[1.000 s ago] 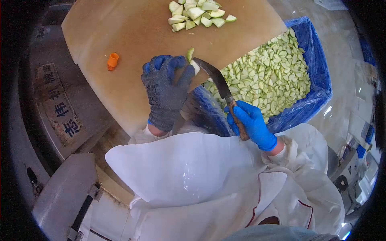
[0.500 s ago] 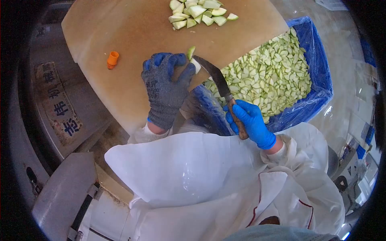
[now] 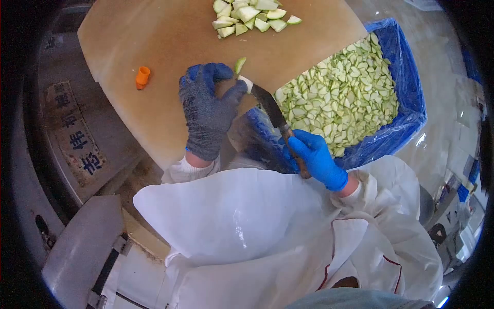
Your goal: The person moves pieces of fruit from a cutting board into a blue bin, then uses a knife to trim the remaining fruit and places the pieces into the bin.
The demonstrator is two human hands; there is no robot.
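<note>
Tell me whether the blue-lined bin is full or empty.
Nearly full: the blue-lined bin holds pale green cut slices heaped close to its rim.

We count two gloved hands: one left hand [image 3: 206,110] in a grey-and-blue knit glove, one right hand [image 3: 315,158] in a plain blue glove. One knife [image 3: 267,105]. One cutting board [image 3: 170,46]. One green vegetable piece [image 3: 240,66] at the left fingertips. One loose pile of cut chunks [image 3: 247,15] at the board's far edge, roughly a dozen showing, the rest cropped. One blue-lined bin [image 3: 406,77] of cut slices [image 3: 339,95], too many for us to count. One small orange cap [image 3: 142,77]. One label with characters [image 3: 77,134].
</note>
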